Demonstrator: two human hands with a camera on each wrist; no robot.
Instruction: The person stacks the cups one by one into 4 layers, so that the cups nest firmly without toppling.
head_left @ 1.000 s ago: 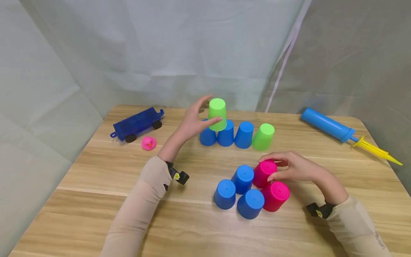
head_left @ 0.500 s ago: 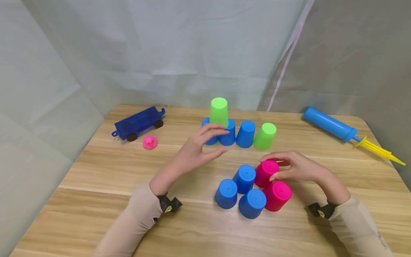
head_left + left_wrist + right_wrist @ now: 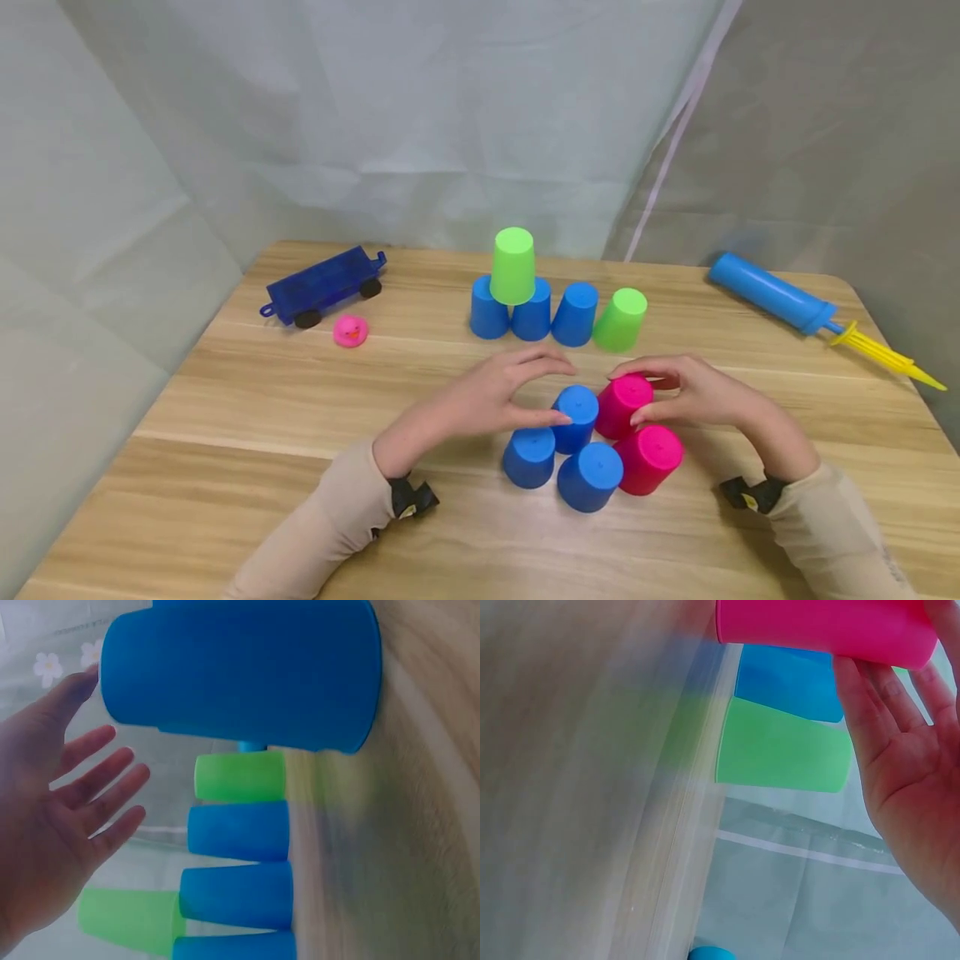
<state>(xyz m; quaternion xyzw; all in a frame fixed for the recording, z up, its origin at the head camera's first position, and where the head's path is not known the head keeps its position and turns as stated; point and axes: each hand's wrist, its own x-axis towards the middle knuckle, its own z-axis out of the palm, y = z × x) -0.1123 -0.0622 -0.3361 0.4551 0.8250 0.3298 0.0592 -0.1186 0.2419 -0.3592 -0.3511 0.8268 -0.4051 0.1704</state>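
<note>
My left hand point(image 3: 504, 392) is just behind and left of an upside-down blue cup point(image 3: 576, 421). Its thumb overlaps that cup in the head view, while the left wrist view has the fingers spread beside a blue cup point(image 3: 240, 675), with nothing in the grasp. My right hand point(image 3: 693, 392) holds the farther pink cup point(image 3: 621, 408) near its top, between thumb and fingers. A second pink cup point(image 3: 649, 460) and two more blue cups, one in front point(image 3: 590, 477) and one at left point(image 3: 529, 460), stand close around them.
Behind, a row has several blue cups point(image 3: 575, 315) and a green cup point(image 3: 620, 320). Another green cup point(image 3: 513, 267) is stacked over the left two. A blue toy wagon point(image 3: 322, 287) and pink duck point(image 3: 350, 331) lie left; a blue-yellow pump point(image 3: 780, 292) lies right.
My left hand has let go of the green cup, leaving it on two blue cups, and has come forward and right to the front blue group. The right hand stays at the pink cup.
</note>
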